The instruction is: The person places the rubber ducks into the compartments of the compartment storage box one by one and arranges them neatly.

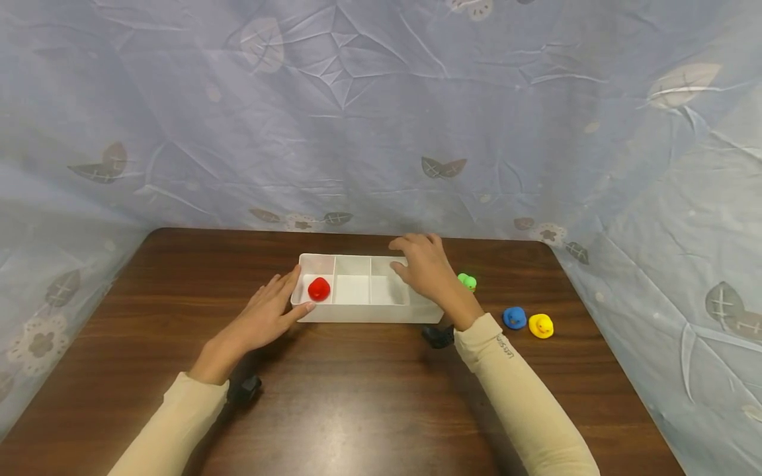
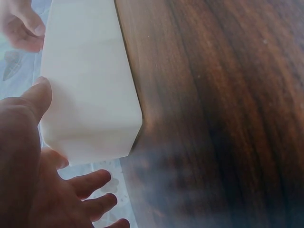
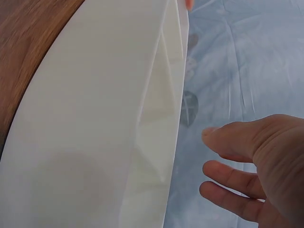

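A long white divided box (image 1: 352, 313) lies across the table, with a red rounded toy (image 1: 319, 289) in its left compartment. At the box's left end is my left hand (image 1: 264, 317), its thumb touching the front rim and its fingers extended along the end wall. The left wrist view shows that hand (image 2: 52, 190) with fingers spread beside the box's corner. My right hand (image 1: 424, 266) hovers over the box's right end, covering part of it. In the right wrist view, the right hand's loosely bent fingers (image 3: 232, 180) hold nothing and stand apart from the rim.
Right of the box sit a green toy duck (image 1: 467, 282), partly hidden by the right hand, a blue toy duck (image 1: 514, 318) and a yellow toy duck (image 1: 541, 326). Patterned cloth (image 1: 369, 132) hangs behind and beside the brown table (image 1: 351, 410).
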The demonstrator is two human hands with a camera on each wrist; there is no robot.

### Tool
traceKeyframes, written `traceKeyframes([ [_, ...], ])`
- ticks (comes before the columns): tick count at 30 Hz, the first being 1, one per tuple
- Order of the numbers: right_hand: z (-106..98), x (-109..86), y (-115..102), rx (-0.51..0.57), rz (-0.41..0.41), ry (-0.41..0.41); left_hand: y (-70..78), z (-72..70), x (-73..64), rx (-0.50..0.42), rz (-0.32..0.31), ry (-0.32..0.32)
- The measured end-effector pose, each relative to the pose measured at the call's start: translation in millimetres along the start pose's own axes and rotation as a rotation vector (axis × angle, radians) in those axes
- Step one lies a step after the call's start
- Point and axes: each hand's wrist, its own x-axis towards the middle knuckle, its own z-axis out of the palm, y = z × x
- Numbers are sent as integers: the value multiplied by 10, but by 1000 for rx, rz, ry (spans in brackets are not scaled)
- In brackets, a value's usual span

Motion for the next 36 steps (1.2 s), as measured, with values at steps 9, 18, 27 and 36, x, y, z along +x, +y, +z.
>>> traceKeyframes([
  [9,-90,-173,302,11,56,8,-5,0,6,-15,-9,-19],
  [18,-181,-342,555,26,108,24,-9,10,8,-13,-2,-19],
  [27,-219,-521,811,7,165,14,-1,-1,12,-13,2,-20],
  [36,-179,-669,994,-16,198,10,-14,14,7,-19,-1,-13],
])
